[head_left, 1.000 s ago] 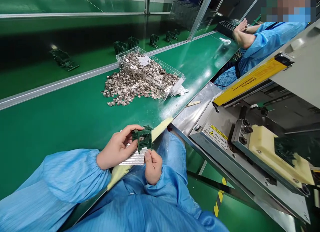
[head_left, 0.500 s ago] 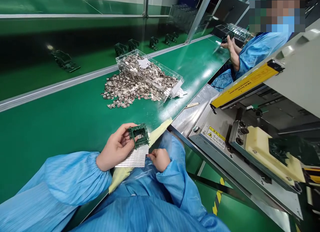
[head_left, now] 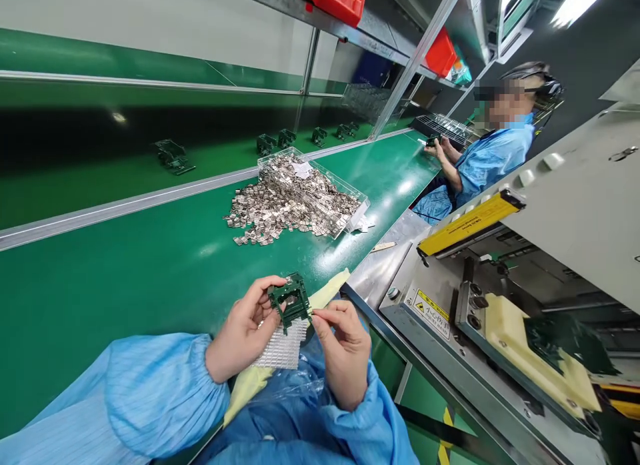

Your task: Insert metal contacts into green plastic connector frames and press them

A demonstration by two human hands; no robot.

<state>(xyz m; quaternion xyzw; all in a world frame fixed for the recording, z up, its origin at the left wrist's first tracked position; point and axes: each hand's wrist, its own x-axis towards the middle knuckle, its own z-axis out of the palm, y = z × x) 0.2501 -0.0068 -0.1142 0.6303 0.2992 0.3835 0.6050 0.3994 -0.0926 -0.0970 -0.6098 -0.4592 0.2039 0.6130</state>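
My left hand (head_left: 246,331) grips a dark green plastic frame (head_left: 290,303) with a square opening and slotted edges, thumb in front and fingers behind. My right hand (head_left: 345,348) is at the frame's right side, thumb and forefinger pinched together against its edge; whatever lies between the fingertips is too small to make out. Below the frame a silver sheet ruled into narrow strips (head_left: 281,350) lies by the table edge, partly covered by my left hand. Beneath it runs a pale yellow cloth or strip (head_left: 327,290).
A tilted clear plastic box (head_left: 357,215) spills a heap of small metal pieces (head_left: 255,215) onto the green table (head_left: 150,285). Several green frames (head_left: 173,157) stand behind the rail. At right is a press machine (head_left: 500,345) with a yellow sensor bar (head_left: 470,223). A co-worker (head_left: 480,158) sits beyond.
My right hand has risen from beside the silver sheet to the green frame's right edge. My left hand has tilted the frame slightly. The camera view has shifted upward.
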